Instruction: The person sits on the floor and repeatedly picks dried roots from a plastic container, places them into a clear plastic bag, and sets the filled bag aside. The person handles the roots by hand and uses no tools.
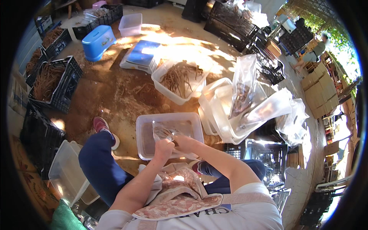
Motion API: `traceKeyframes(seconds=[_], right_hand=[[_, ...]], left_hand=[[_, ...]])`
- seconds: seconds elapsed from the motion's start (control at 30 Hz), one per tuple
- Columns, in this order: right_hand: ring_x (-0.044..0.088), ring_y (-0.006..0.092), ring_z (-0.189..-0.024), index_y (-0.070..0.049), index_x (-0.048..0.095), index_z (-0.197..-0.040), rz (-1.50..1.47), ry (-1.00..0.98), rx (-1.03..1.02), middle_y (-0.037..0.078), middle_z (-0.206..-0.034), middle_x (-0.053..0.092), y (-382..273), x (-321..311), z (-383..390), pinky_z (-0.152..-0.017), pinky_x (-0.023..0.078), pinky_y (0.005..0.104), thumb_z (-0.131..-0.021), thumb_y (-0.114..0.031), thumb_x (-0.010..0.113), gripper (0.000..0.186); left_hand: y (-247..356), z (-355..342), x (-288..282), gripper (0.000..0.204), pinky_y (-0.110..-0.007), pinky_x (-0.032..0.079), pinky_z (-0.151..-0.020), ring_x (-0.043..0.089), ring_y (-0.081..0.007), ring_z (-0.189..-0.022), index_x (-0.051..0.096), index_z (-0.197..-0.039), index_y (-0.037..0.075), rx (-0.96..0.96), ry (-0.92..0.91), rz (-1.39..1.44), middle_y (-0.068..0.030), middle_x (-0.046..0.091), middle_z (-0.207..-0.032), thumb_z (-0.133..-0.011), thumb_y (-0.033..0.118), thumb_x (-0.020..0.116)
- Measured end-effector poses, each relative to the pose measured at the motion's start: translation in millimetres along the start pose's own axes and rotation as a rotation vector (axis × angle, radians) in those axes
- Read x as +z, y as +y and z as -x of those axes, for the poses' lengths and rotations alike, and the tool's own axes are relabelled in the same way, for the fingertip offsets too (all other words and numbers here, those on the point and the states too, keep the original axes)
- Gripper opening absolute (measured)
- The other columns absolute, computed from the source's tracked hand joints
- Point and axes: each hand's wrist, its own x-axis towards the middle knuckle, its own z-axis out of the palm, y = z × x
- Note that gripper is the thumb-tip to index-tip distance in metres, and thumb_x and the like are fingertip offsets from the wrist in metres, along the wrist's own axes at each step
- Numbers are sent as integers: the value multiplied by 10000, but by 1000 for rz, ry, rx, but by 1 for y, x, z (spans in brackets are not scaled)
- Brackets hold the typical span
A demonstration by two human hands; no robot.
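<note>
Over a shallow clear plastic tub (141,134) between my knees, both hands meet on a clear plastic bag (156,126) with thin brown root-like strands (165,132) inside. My left hand (165,147) is closed in a fist around the gathered bag. Right beside it, my right hand (184,143) also grips the bag, its fingertips partly hidden. Just beyond stands a second clear tub (168,92) holding a bundle of brown dried roots (178,78). Next to that is a flat weighing scale (143,55) with a blue top.
Stacked translucent tubs (209,111) with filled clear bags (245,88) stand close on my right. Black crates of brown roots (50,82) line the left side. A blue plastic stool (97,41) and an empty clear bin (130,25) are farther off. Another person (316,50) sits at far right.
</note>
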Motion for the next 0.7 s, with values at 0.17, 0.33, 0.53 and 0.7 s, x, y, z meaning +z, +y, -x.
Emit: traceKeyframes(seconds=[0.17,0.33,0.53,0.7], right_hand=[[579,342,-963,-128,415,-1225,-24,114,-104,173,-1104,574,12,25,-1,-778,466,430,-802,-260,565,468],[551,321,-1033,-172,447,-1228,53,127,13,155,-1150,554,-4,52,-13,-827,453,424,-846,-251,502,393],[603,344,-912,-96,347,-1273,145,197,8,218,-1042,584,-15,48,-4,-731,487,420,-841,-163,457,451],[641,304,-743,-4,455,-1132,422,211,37,202,-828,619,16,74,-21,-608,496,405,-844,-131,445,314]], left_hand=[[-10,-5,-14,284,-454,466,-769,595,-399,-819,638,-731,-29,-239,53,-274,-266,603,-807,-701,217,500],[-25,-2,-22,331,-410,495,-655,625,-367,-679,635,-642,-40,-400,145,-236,-230,610,-648,-742,255,526],[-34,-3,-16,324,-410,481,-652,609,-325,-625,620,-604,-26,-195,37,-173,-190,591,-586,-770,219,489],[-14,8,-7,277,-480,458,-689,591,-406,-742,624,-666,-25,31,-45,-176,-251,596,-728,-762,195,485]])
